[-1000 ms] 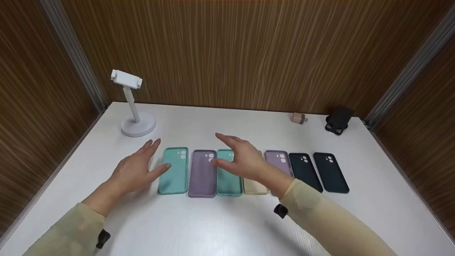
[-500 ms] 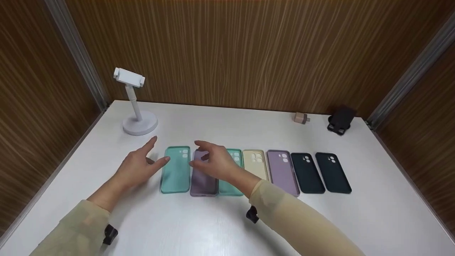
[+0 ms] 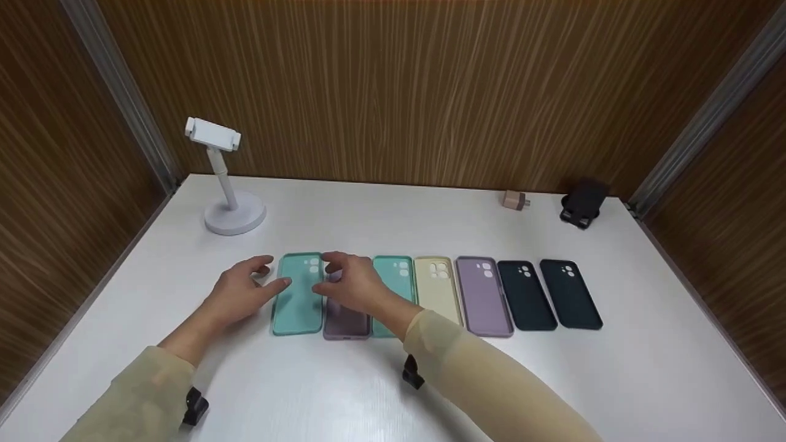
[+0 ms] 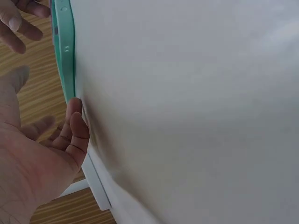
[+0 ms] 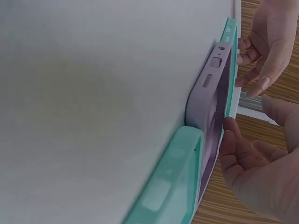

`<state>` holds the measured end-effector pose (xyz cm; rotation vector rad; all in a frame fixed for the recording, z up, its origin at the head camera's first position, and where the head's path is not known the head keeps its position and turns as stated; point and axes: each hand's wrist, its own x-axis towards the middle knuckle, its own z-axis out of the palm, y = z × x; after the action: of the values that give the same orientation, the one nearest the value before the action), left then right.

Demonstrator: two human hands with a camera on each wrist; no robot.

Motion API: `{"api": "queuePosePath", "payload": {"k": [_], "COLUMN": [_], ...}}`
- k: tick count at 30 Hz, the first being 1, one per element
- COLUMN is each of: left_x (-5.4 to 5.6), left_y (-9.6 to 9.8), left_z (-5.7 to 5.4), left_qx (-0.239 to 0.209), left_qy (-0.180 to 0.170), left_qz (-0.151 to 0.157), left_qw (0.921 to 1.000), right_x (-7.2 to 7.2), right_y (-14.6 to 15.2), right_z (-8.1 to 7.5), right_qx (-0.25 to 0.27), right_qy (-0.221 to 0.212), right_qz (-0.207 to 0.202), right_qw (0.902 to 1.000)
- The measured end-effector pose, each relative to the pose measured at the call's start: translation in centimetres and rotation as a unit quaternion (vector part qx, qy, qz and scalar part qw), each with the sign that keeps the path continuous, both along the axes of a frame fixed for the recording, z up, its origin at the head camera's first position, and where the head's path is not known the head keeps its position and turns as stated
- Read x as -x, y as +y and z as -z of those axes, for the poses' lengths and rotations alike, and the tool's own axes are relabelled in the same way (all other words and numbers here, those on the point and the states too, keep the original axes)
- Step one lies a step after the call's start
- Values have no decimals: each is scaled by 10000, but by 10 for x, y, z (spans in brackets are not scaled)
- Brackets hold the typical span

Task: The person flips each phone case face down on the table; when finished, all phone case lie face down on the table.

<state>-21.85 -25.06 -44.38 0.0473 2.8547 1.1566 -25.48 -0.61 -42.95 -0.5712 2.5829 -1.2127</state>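
A row of phone cases lies flat on the white table. Leftmost is a teal phone case point(image 3: 299, 304), with a hand at either side. My left hand point(image 3: 238, 288) is by its left edge, fingers bent a little and thumb over the case. Over the neighbouring purple phone case point(image 3: 347, 322) hovers my right hand point(image 3: 353, 283), its fingertips near the teal case's right edge. In the left wrist view the fingers of the left hand point(image 4: 42, 154) come close to the end of the teal case point(image 4: 67, 51); contact cannot be told. Neither hand grips anything.
Rightward in the row lie another teal case point(image 3: 394, 279), a cream case point(image 3: 438, 294), a second purple case point(image 3: 484, 301) and two dark cases. A white phone stand point(image 3: 235, 215) is at back left; a pink charger plug point(image 3: 514, 200) and black stand point(image 3: 583, 202) are at back right.
My right hand has moved left across the row, from above the second teal and cream cases to the leftmost teal case's right edge. My left hand's fingers have bent and come slightly lower.
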Motion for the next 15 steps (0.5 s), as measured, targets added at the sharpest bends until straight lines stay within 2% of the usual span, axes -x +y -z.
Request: {"api": "queuePosePath", "payload": {"k": [6,15], "left_x": [2,4], "left_y": [0,3], "left_z": [8,12], "left_qx": [-34,156], "left_qy": [72,34], "left_qz": [2,85], "left_qw": [10000,9998], "right_x": [0,0], "right_y": [-3,-3], "right_z": [5,11], "right_qx": [-269,-638], "right_qy": [22,221], "right_qz": [-95,-381], "right_qw": [9996,9970]}}
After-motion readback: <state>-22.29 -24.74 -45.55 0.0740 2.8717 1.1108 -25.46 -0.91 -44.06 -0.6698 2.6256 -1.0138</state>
